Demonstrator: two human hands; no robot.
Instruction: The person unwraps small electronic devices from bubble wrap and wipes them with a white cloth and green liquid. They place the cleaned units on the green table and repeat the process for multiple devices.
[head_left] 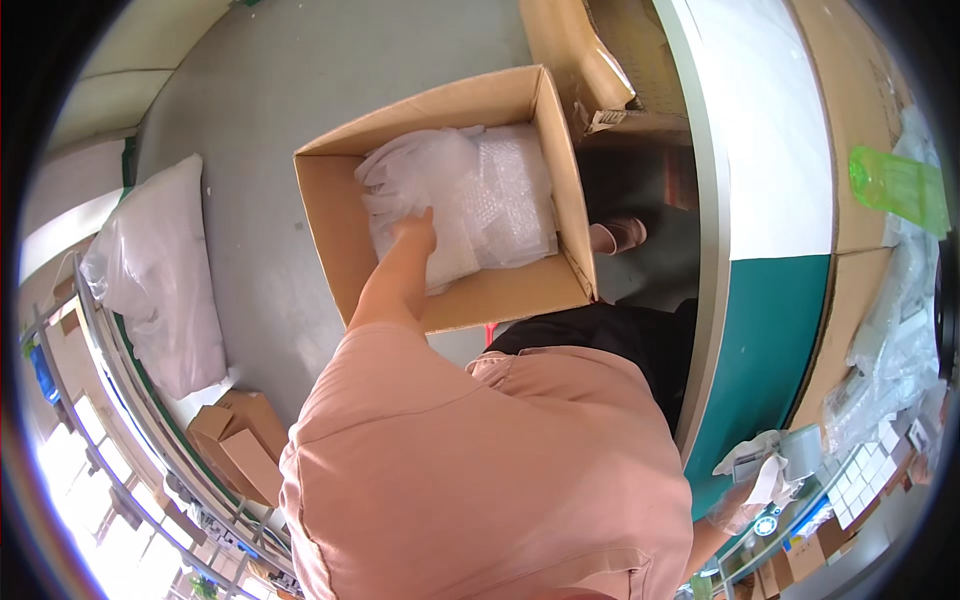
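Note:
My left hand [415, 232] reaches down into an open cardboard box [325, 215]. Its fingers are closed on the near left side of a bubble-wrap bag [435, 165], partly sunk in the crumpled plastic. More bubble wrap [515, 185] lies beside it and fills much of the box. Out to my right, low in the view, my right hand [735, 505] is at the table's edge among crumpled clear plastic [775, 470]. That plastic hides its fingers, so its grip does not show.
A table with a white and green top [775, 350] runs along my right, bearing cardboard, bubble wrap [880, 350] and a green plastic cup [900, 185]. Another open carton [640, 60] stands beyond the box. At left are a large white wrapped bundle [165, 280] and a smaller carton [240, 440].

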